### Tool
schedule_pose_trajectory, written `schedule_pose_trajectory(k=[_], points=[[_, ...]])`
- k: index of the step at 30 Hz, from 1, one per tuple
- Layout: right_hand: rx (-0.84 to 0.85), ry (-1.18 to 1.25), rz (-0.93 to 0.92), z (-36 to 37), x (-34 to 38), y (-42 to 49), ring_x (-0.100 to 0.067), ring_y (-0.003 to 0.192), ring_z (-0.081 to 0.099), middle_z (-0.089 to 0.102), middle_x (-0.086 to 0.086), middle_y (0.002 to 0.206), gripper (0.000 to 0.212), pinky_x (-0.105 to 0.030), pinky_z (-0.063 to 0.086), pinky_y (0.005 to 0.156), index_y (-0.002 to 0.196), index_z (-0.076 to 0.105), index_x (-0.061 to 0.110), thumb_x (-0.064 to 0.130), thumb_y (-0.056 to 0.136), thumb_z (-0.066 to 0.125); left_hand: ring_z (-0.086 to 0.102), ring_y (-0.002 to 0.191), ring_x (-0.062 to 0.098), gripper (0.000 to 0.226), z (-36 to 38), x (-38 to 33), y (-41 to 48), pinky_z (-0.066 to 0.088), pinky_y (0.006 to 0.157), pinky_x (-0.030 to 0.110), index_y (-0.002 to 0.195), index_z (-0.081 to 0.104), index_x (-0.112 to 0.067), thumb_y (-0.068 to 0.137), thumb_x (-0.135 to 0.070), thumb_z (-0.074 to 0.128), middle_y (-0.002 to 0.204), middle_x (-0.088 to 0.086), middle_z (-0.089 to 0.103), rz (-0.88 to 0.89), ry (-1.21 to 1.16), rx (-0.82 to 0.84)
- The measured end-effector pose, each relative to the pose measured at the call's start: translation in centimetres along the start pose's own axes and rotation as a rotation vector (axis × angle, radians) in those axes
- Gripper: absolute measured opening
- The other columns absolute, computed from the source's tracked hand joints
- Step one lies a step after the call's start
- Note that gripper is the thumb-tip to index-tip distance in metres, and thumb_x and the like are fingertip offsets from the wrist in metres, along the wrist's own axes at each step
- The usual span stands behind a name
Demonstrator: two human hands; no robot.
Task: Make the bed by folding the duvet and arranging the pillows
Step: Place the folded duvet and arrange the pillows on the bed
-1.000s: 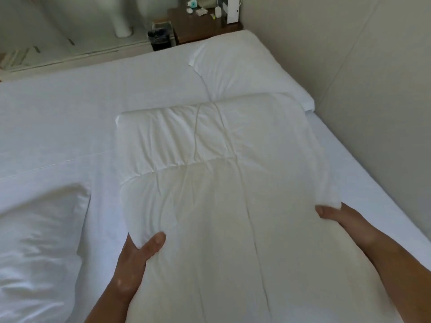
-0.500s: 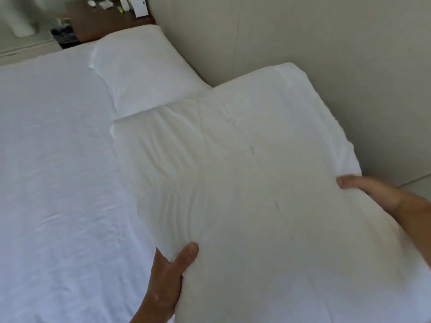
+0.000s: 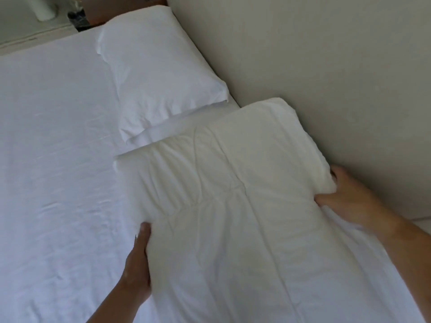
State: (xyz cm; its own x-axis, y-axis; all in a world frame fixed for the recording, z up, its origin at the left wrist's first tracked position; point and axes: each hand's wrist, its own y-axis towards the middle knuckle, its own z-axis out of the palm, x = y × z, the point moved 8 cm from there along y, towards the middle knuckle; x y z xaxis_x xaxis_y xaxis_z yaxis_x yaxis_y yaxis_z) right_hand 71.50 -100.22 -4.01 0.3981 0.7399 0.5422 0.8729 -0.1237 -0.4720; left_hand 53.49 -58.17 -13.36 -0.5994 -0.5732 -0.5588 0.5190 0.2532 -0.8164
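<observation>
Holding a folded white duvet (image 3: pixel 233 217) with both hands. Laid long and narrow on the bed (image 3: pixel 58 159), directly on the near side of the pillow (image 3: pixel 158 85), with its far left corner right up against the pillow's near end; cannot tell whether touching. Pushed up at the far right corner against the wall (image 3: pixel 326 66), to the right of the pillow.

Gripping the duvet's left edge with the left hand (image 3: pixel 137 264), thumb laid on top, fingers hidden underneath. Gripping the right edge with the right hand (image 3: pixel 347 201), thumb pressed onto the fabric, fingers curled round the edge beside the wall.

Creased and bunched along a quilted seam running across between the two hands.

Beyond the pillow, at the head of the bed: a sliver of dark wooden nightstand (image 3: pixel 105 10) and a black thing (image 3: pixel 78 18), too blurred to name.
</observation>
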Motion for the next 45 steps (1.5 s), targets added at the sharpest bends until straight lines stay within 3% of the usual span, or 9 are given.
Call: schedule_pose_trajectory(k=[4,7,10,12,17,22,31,40,45], points=[[-0.246,-0.084,-0.229,0.0,8.6,1.7,-0.027,0.141,0.039,0.038,-0.002,0.157,0.080,-0.041,0.034,0.116,0.152,0.036,0.030,0.055,0.083,0.069,0.071,0.084,0.031,0.058,-1.1,-1.8,3.5,0.058,0.080,0.045,0.102,0.075,-0.022,0.080,-0.073,0.058,0.096,0.008,0.073,-0.019,-0.155,-0.105],[-0.142,-0.310,-0.255,4.2,10.1,4.1,-0.024,0.153,0.018,0.018,0.000,0.167,0.084,-0.050,0.018,0.123,0.157,0.021,0.036,0.077,0.087,0.043,0.056,0.035,0.019,0.040,-0.8,-2.3,5.4,0.048,0.036,0.023,0.050,0.065,-0.015,0.073,-0.045,0.078,0.050,0.003,0.056,-0.062,-0.192,-0.038],[-0.086,-0.490,-0.201,8.1,8.1,5.3,-0.024,0.155,0.010,0.009,-0.003,0.169,0.084,-0.057,0.012,0.123,0.160,0.002,0.034,0.078,0.090,0.023,0.049,0.027,0.015,0.057,0.4,-3.1,6.3,0.043,0.031,0.018,0.035,0.058,-0.014,0.085,-0.038,0.069,0.037,0.000,0.048,-0.119,-0.174,0.048],[-0.101,-0.519,-0.190,8.7,7.9,5.5,-0.025,0.155,0.010,0.008,-0.005,0.169,0.084,-0.057,0.012,0.123,0.160,0.000,0.032,0.076,0.092,0.021,0.061,0.043,0.019,0.056,0.1,-4.6,6.9,0.052,0.044,0.023,0.060,0.068,-0.013,0.101,-0.040,0.041,0.059,0.006,0.060,-0.081,-0.137,0.003],[-0.209,-0.452,-0.325,6.9,11.0,4.2,-0.028,0.153,0.018,0.016,-0.009,0.167,0.081,-0.056,0.023,0.121,0.159,0.013,0.027,0.063,0.093,0.042,0.052,0.132,0.028,0.065,-1.5,-13.8,5.8,0.039,0.109,0.052,0.141,0.053,-0.036,0.084,-0.067,0.062,0.142,0.000,0.055,0.252,-0.082,-0.131],[-0.115,-0.561,-0.446,5.5,17.0,5.9,-0.020,0.155,0.011,0.014,0.001,0.169,0.068,-0.049,0.015,0.124,0.159,0.022,0.032,0.062,0.098,0.035,0.041,0.141,0.021,0.069,9.4,-24.1,0.9,0.034,0.115,0.047,0.145,0.045,-0.038,0.087,-0.076,0.041,0.152,-0.004,0.046,1.010,1.209,-0.186],[0.183,-0.791,-0.437,9.8,21.5,19.8,-0.029,0.108,0.061,0.070,-0.007,0.114,0.045,-0.036,0.044,0.086,0.096,0.068,0.019,0.046,0.105,0.032,0.050,0.130,0.025,0.054,18.4,-18.3,14.5,0.040,0.107,0.047,0.133,0.056,-0.030,0.101,-0.052,0.018,0.140,-0.002,0.056,0.382,1.782,0.072],[0.600,-0.869,-0.325,16.4,17.9,27.5,-0.022,0.151,0.028,0.025,-0.001,0.166,0.074,-0.032,0.024,0.121,0.160,0.022,0.028,0.052,0.097,0.052,0.040,0.137,0.029,0.075,16.5,-16.1,22.7,0.034,0.108,0.056,0.145,0.036,-0.035,0.080,-0.074,0.040,0.149,-0.003,0.036,0.074,1.742,-0.086],[0.635,-0.860,-0.326,17.6,17.2,28.4,-0.022,0.140,0.044,0.044,-0.002,0.156,0.069,-0.031,0.035,0.110,0.149,0.045,0.024,0.067,0.095,0.045,0.052,0.129,0.027,0.059,17.8,-16.3,22.2,0.041,0.106,0.036,0.137,0.056,-0.017,0.098,-0.059,0.042,0.144,0.006,0.054,0.081,1.819,0.108]])
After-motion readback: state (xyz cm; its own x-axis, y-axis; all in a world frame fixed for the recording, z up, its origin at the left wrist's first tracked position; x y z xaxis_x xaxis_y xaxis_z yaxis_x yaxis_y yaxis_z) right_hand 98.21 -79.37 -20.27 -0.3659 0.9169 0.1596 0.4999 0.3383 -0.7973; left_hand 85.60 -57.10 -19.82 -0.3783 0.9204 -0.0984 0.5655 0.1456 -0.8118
